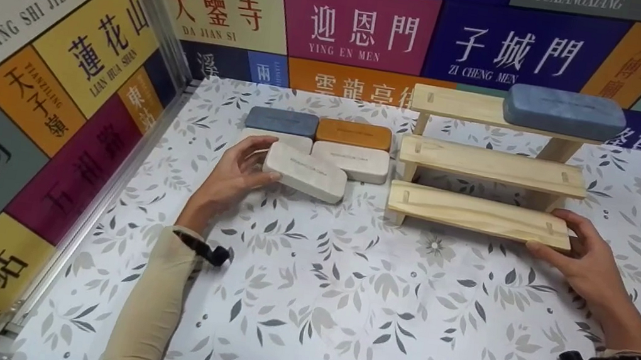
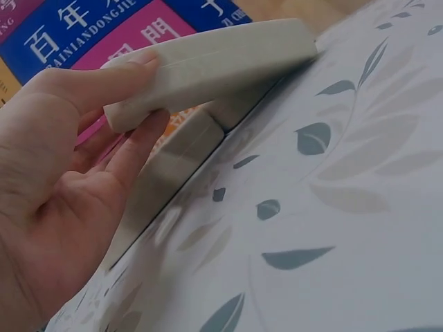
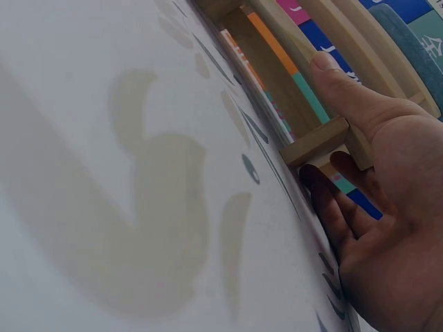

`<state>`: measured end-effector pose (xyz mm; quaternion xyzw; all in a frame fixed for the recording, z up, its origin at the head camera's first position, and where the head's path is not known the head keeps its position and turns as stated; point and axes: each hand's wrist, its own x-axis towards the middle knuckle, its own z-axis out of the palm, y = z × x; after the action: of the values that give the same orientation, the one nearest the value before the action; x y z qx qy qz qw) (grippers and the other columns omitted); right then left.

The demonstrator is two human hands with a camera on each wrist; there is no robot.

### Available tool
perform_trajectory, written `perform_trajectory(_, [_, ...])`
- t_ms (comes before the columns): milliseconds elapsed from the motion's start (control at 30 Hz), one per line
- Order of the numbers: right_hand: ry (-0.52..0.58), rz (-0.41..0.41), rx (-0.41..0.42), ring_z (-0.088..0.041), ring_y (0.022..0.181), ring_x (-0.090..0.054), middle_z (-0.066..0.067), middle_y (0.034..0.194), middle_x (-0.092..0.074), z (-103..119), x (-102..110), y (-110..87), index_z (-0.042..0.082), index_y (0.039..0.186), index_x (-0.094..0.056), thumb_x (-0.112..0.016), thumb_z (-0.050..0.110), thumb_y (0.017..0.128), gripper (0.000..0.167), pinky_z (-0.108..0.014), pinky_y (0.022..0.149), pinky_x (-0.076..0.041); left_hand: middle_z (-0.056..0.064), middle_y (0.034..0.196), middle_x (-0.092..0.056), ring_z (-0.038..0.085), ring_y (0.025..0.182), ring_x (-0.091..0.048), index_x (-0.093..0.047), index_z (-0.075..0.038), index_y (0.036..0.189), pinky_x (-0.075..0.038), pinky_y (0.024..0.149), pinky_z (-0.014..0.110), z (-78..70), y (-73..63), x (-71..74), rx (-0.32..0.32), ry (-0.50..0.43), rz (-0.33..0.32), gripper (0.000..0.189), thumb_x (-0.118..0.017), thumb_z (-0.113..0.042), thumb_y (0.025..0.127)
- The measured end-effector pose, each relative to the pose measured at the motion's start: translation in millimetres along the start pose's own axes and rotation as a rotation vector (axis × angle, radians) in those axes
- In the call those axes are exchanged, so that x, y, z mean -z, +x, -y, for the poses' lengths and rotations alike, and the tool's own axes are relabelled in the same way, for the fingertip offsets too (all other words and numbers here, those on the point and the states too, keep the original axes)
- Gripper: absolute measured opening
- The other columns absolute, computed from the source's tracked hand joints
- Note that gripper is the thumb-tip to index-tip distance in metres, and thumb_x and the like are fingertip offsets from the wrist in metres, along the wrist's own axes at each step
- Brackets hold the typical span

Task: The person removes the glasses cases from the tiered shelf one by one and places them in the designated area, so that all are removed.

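Observation:
My left hand [image 1: 233,170] pinches the left end of a cream glasses case [image 1: 305,173], thumb on one side and fingers on the other. In the left wrist view this case [image 2: 221,66] tilts, its far end close to the table. Behind it lie a blue case [image 1: 281,121], an orange case [image 1: 355,134] and two cream ones, the left one [image 1: 294,142] partly hidden. My right hand [image 1: 594,262] grips the right end of the lowest step of a three-tier wooden stand [image 1: 480,215]. In the right wrist view the thumb lies along the step and the fingers reach under it.
Another blue glasses case [image 1: 564,112] rests on the right part of the stand's top step. A white tablecloth [image 1: 339,310] with grey leaves covers the table. Panels with large lettering [image 1: 356,26] rise behind the table and along its left side.

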<state>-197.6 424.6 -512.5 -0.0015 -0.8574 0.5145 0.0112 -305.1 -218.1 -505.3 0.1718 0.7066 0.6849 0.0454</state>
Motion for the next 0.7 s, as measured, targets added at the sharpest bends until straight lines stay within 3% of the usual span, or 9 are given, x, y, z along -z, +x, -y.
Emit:
perform_trajectory(367, [-0.004, -0.007, 0.002, 0.004, 0.112, -0.065, 0.02, 0.143, -0.053, -1.1, -0.3, 0.3, 0.021, 0.164, -0.041, -0.08, 0.015, 0.1, 0.076, -0.008, 0.088, -0.051, 0.008, 0.155, -0.059, 0.026, 0.146, -0.056, -0.058, -0.012, 0.15, -0.044, 0.127, 0.042, 0.2, -2.2, 12.9, 0.052, 0.054, 0.021, 0.077, -0.095, -0.01, 0.083])
perform_trajectory(533, [0.03, 0.003, -0.009, 0.004, 0.111, -0.066, 0.018, 0.142, -0.054, -2.0, -1.1, 0.6, 0.021, 0.164, -0.04, -0.079, 0.013, 0.1, 0.075, -0.008, 0.088, -0.052, 0.013, 0.148, -0.063, 0.029, 0.141, -0.061, -0.058, -0.007, 0.148, -0.05, 0.122, 0.042, 1.2, -6.0, 27.0, 0.085, 0.077, 0.062, 0.076, -0.095, -0.006, 0.082])
perform_trajectory(700, [0.098, 0.019, -0.013, 0.002, 0.112, -0.067, 0.014, 0.143, -0.055, -1.5, -0.9, 1.0, 0.018, 0.163, -0.04, -0.078, 0.007, 0.1, 0.075, -0.01, 0.087, -0.053, 0.014, 0.146, -0.063, 0.033, 0.138, -0.062, -0.06, -0.009, 0.147, -0.05, 0.121, 0.048, 2.8, -12.4, 46.5, 0.126, 0.191, 0.088, 0.072, -0.094, -0.006, 0.084])
